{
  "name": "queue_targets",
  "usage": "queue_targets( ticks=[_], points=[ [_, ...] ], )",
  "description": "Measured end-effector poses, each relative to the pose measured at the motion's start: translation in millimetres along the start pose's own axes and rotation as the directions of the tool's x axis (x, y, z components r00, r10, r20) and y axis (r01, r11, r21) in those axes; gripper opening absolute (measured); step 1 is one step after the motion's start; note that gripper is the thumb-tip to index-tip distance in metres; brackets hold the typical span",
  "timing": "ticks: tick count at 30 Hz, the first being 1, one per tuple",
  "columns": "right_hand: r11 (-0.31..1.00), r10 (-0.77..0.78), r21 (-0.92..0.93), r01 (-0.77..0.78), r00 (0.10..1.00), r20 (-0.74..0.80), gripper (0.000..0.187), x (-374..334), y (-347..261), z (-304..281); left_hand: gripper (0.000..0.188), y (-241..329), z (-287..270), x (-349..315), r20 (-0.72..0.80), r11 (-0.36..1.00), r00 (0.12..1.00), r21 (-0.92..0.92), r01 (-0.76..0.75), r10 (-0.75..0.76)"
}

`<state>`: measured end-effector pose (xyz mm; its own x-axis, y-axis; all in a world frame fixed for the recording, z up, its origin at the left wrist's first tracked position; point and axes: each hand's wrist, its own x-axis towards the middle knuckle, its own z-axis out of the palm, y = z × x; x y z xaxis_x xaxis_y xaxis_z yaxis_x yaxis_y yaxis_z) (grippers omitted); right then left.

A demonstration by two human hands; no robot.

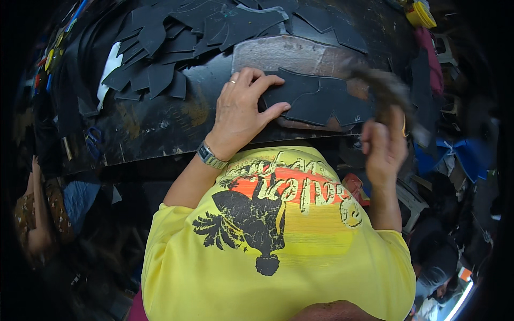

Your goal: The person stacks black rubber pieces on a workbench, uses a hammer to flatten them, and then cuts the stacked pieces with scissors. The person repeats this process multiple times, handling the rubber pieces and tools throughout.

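A black, flat cut piece of leather-like material with a notched edge lies on a grey stone-like slab near the table's front edge. My left hand rests at its left end, thumb and index finger stretched apart and pressing on the material. My right hand is closed around a tool that looks like a hammer, smeared by motion. It is raised by the right end of the piece; whether it touches the piece I cannot tell.
More black cut pieces are heaped at the back left, others behind the slab. Blue-handled scissors lie at the table's left front. A yellow container stands back right. Another person's arm shows at far left.
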<state>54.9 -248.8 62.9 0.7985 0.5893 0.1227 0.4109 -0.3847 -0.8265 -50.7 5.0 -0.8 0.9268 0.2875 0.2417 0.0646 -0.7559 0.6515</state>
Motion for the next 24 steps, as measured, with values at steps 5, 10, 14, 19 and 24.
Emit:
queue_targets(
  ticks=[5,10,14,19,24],
  points=[
    [0.968,0.169,-0.202,-0.147,0.981,0.098,0.036,8,6,-2,0.047,0,0,-1,0.005,1.000,1.000,-0.004,0.008,-0.008],
    [0.995,0.087,-0.048,-0.089,0.996,-0.027,0.032,11,-2,-2,0.044,3,-1,-2,0.027,1.000,0.999,0.007,0.020,-0.020],
    [0.949,0.072,-0.313,-0.040,0.993,0.090,0.037,23,27,7,0.043,10,-8,2,0.070,0.999,0.997,0.031,0.021,-0.023],
    [0.979,0.038,-0.198,-0.052,0.997,-0.074,0.041,27,49,-12,0.036,36,-34,10,0.338,0.951,0.936,-0.245,0.188,-0.098],
    [0.838,0.058,-0.494,-0.233,0.937,-0.343,0.036,37,68,-28,0.079,76,-66,17,0.294,0.363,0.790,-0.927,0.097,0.538]
  ],
)
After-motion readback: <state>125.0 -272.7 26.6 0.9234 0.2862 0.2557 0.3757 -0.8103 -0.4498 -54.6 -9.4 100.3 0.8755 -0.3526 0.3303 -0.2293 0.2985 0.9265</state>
